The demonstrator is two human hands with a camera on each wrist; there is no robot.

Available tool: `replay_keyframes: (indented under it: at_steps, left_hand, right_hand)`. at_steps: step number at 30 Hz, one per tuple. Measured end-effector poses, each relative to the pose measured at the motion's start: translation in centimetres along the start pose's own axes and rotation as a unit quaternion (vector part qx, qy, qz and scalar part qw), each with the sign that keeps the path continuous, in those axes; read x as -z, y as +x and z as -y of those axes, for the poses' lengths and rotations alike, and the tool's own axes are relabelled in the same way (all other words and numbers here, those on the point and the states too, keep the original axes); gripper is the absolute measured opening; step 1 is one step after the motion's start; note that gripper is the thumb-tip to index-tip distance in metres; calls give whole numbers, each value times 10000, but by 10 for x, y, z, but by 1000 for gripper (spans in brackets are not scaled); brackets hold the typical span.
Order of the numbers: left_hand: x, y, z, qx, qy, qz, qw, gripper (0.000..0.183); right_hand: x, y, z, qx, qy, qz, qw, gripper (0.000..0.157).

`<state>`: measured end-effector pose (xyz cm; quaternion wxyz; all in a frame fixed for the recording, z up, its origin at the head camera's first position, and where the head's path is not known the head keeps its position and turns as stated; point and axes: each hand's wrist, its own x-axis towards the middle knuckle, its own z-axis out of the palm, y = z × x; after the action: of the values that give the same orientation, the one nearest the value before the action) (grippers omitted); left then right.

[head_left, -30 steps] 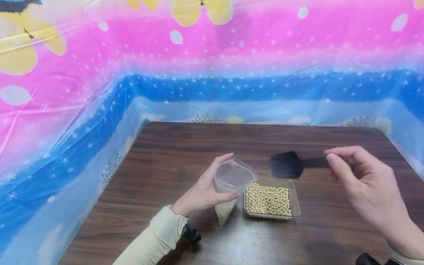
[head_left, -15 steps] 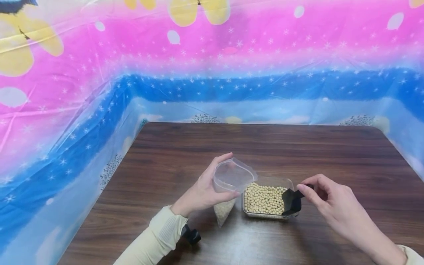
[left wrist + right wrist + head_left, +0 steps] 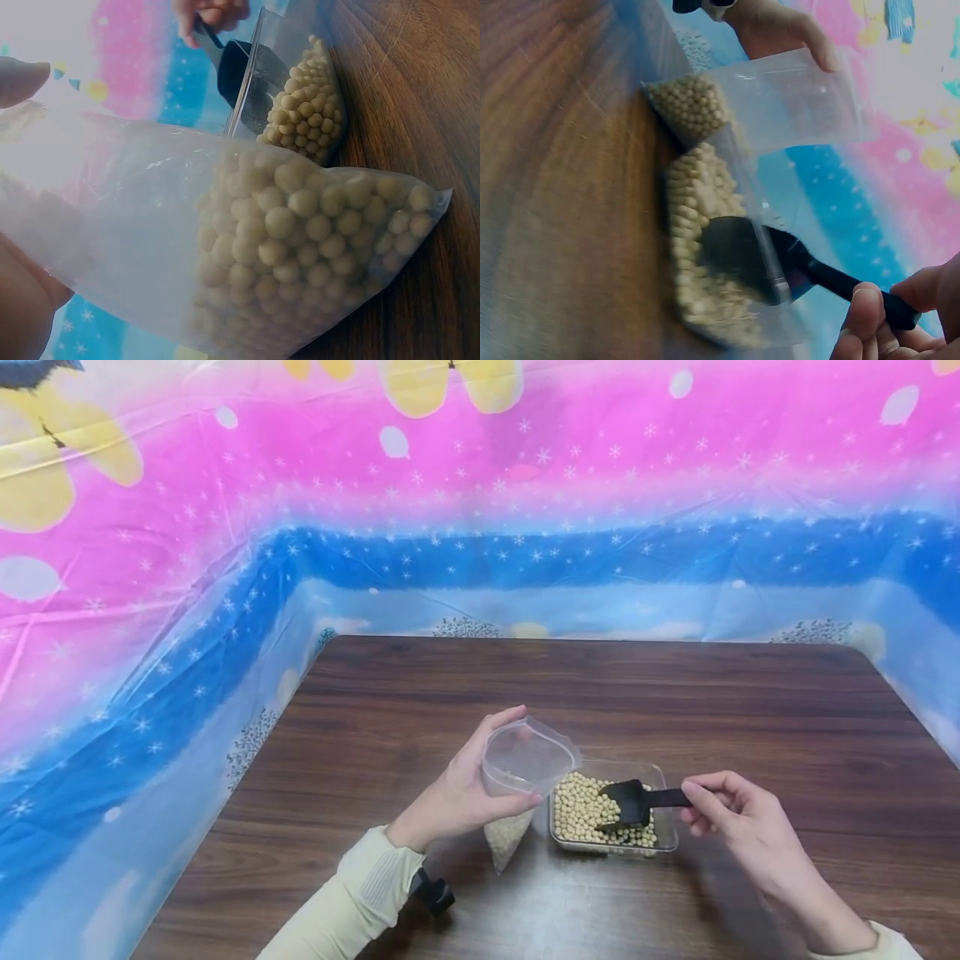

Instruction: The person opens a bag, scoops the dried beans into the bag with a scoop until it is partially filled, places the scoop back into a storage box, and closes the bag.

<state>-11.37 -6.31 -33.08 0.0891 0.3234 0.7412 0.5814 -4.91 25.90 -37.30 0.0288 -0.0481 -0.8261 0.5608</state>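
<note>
My left hand [image 3: 465, 785] holds a clear plastic bag [image 3: 517, 760] by its mouth, thumb and fingers spreading it wide. Pale round beans fill the bag's lower part [image 3: 300, 240], and its pointed bottom corner is at the tabletop. Just right of the bag stands a clear rectangular container [image 3: 667, 802] with more of the beans [image 3: 581, 802] inside. Between thumb and fingers, my right hand [image 3: 750, 827] pinches the handle of a black scoop [image 3: 633, 802]. The scoop's blade is down among the beans in the container, its front edge hidden by them.
Everything rests on a dark wood-grain table [image 3: 375, 693] with rounded far corners. A pink and blue patterned cloth [image 3: 600, 527] hangs behind the table and along its left side. A black strap piece [image 3: 435, 892] shows under the left wrist.
My right hand has brought the scoop down and left from above the container, into its right end, then pushed it leftward through the beans. The left hand and bag stay nearly still.
</note>
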Motion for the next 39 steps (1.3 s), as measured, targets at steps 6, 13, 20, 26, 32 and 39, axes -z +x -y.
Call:
replay_keyframes:
  at_steps: [6, 13, 20, 26, 32, 39]
  left_hand:
    - [0, -1, -6, 29, -38, -7, 10000, 87]
    - [0, -2, -4, -19, -79, -5, 10000, 88]
    - [1, -2, -4, -65, -41, 6, 10000, 87]
    - [1, -1, -4, -63, 28, 6, 10000, 87]
    - [1, -1, -5, -21, 6, 22, 10000, 88]
    - [1, -1, -5, 7, -56, 90, 9999, 88]
  right_hand:
    - [-4, 3, -19, -493, 526, 241, 9971, 41]
    - [-10, 2, -31, -744, 1126, 413, 9900, 39]
    - [-4, 6, -38, -983, 1693, 584, 9789, 44]
    - [6, 8, -45, -862, 2568, 903, 9584, 32]
    - [22, 11, -37, -607, 3196, 941, 9409, 22]
    - [43, 12, -9, -325, 3889, 977, 9155, 22]
